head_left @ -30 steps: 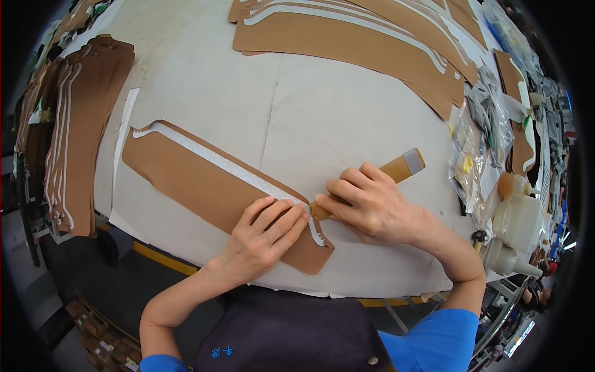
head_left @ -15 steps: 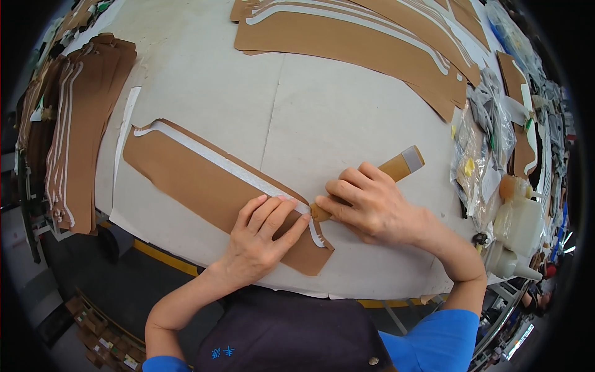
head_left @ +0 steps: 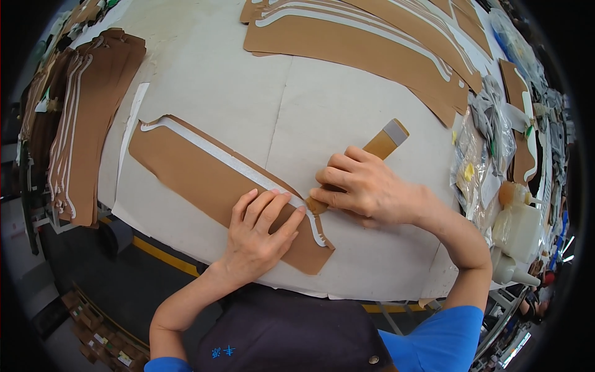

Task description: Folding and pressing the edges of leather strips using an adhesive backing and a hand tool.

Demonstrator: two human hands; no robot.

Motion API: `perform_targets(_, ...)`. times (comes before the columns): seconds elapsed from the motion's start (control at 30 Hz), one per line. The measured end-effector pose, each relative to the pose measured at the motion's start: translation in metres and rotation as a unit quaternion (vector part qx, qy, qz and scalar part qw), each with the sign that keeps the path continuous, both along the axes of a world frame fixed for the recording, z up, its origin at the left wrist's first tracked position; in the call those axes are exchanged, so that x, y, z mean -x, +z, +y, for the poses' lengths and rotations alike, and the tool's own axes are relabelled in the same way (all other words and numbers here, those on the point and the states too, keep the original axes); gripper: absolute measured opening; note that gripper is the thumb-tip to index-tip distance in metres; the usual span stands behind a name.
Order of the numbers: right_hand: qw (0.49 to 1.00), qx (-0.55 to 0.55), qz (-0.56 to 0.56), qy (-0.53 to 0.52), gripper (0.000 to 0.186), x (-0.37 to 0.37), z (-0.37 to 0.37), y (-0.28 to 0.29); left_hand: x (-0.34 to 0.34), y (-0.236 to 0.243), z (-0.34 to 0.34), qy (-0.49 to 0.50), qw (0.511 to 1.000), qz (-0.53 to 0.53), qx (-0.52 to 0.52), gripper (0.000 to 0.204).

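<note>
Brown card, cut into a long tapering piece [head_left: 211,183] with a white strip [head_left: 235,162] running along its far edge, lies slantwise on the pale tabletop [head_left: 347,105], its wide end to the far left and its narrow end near the person's body. The left hand [head_left: 260,232] rests flat on the near right part of this piece, fingers [head_left: 268,208] spread slightly and stretched out, pressing down and gripping nothing. The right hand [head_left: 362,186] is just to its right, its fingers closed around a flat wooden-handled tool [head_left: 381,144] whose grey-tipped end points far right; the tool's working end meets the white strip at the brown piece's edge, just beside the left fingertips.

At the far side of the tabletop lie more long brown pieces [head_left: 372,49] with white strips, overlapping. Another stack of brown pieces [head_left: 80,130] sits at the left edge. On the right are clear plastic bags [head_left: 489,130] and, nearer, whitish plastic bottles [head_left: 517,229].
</note>
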State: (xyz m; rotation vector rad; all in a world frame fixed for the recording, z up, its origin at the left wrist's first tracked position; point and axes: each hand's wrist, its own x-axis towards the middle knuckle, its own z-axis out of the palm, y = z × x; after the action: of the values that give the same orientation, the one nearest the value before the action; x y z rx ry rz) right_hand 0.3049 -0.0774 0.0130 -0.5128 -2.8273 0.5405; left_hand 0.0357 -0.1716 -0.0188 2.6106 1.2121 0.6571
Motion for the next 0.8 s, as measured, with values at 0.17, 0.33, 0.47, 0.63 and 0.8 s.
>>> perform_targets(0.17,0.999,0.014,0.023,0.023,0.052,0.006,0.010,-0.006,0.003,0.000,-0.001,-0.008,1.000,-0.012,0.023,0.046)
perform_targets(0.33,0.999,0.016,0.010,0.042,0.052,0.009,0.005,-0.004,0.007,0.002,-0.006,-0.007,0.998,-0.027,0.049,0.048)
perform_targets(0.47,0.999,0.024,0.030,0.037,0.053,0.010,-0.001,-0.008,0.008,0.002,-0.013,-0.004,0.998,-0.033,0.048,0.048)
perform_targets(0.63,0.999,0.020,0.016,0.041,0.057,0.018,0.004,-0.005,0.011,-0.002,-0.014,-0.002,0.998,-0.042,0.038,0.048)
perform_targets(0.8,0.998,0.015,0.032,0.045,0.054,0.026,0.009,-0.007,0.016,0.008,-0.009,0.055,0.998,-0.022,0.006,0.046)
